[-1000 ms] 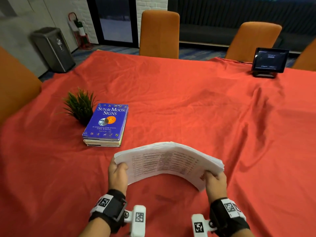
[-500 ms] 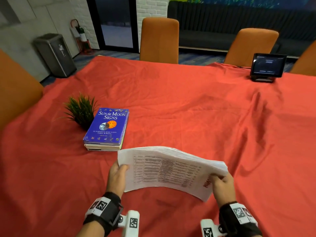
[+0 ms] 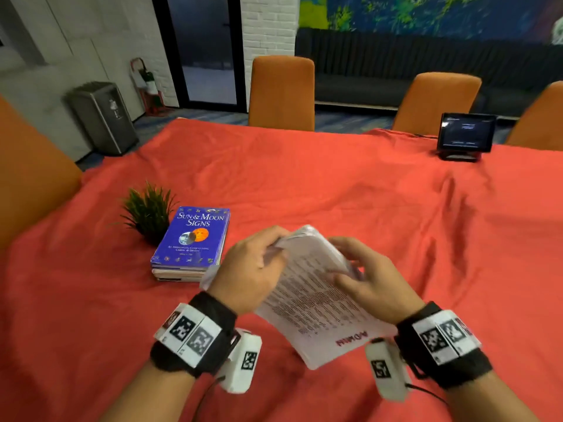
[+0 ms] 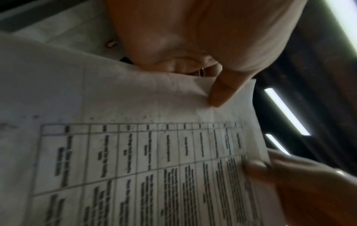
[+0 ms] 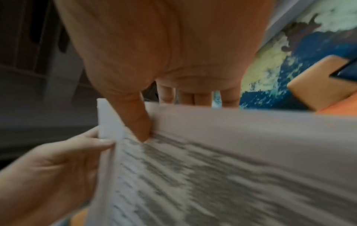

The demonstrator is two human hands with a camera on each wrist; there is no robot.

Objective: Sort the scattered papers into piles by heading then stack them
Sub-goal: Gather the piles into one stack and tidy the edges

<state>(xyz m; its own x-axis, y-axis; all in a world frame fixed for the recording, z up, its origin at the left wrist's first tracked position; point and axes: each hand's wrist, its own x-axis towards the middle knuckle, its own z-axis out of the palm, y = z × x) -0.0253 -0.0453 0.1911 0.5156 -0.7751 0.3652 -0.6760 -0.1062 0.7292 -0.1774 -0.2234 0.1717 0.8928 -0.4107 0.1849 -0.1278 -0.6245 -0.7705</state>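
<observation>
A thick stack of white printed papers point(image 3: 310, 303) is held tilted above the red tablecloth point(image 3: 304, 184), its near end lower and marked with a red handwritten word. Printed tables cover the top sheet point(image 4: 154, 160). My left hand point(image 3: 253, 269) grips the stack's far left corner, thumb on the top sheet point(image 4: 220, 93). My right hand point(image 3: 362, 275) grips the far right edge, thumb pressed on the print point(image 5: 139, 122) and fingers behind the stack. The papers point(image 5: 222, 160) look blurred in the right wrist view.
A blue book, Sun & Moon Signs point(image 3: 192, 239), lies on other books left of my hands, beside a small green plant point(image 3: 147, 210). A dark tablet on a stand point(image 3: 464, 135) sits at the far right. Orange chairs point(image 3: 281, 92) ring the table.
The stack has been turned from lying crosswise to pointing away from me and raised. Both hands have shifted from its near side edges to its far end, close together.
</observation>
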